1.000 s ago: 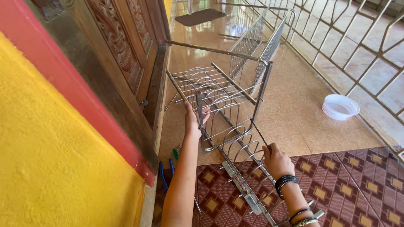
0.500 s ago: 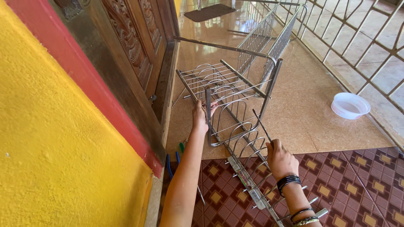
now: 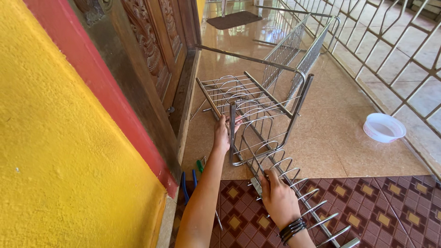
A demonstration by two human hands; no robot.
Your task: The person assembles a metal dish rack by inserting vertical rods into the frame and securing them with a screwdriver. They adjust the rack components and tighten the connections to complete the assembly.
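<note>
Rack [image 3: 257, 110] lies tipped on floor, long axis running away from person. L hand [image 3: 222, 135] grips its upright post; R hand [image 3: 278, 197], nearer, clenched on loop rail [image 3: 298, 193] over mat [image 3: 381, 206].

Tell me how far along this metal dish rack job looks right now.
Looks done: the stainless wire dish rack frame holds together as one piece, lying tipped over on the tan tiled floor. In hand: the left hand grips an upright bar, and the right hand holds the looped plate-holder strip at the frame's lower edge. Left: that strip looks unattached; blue-handled pliers lie nearby.
</note>
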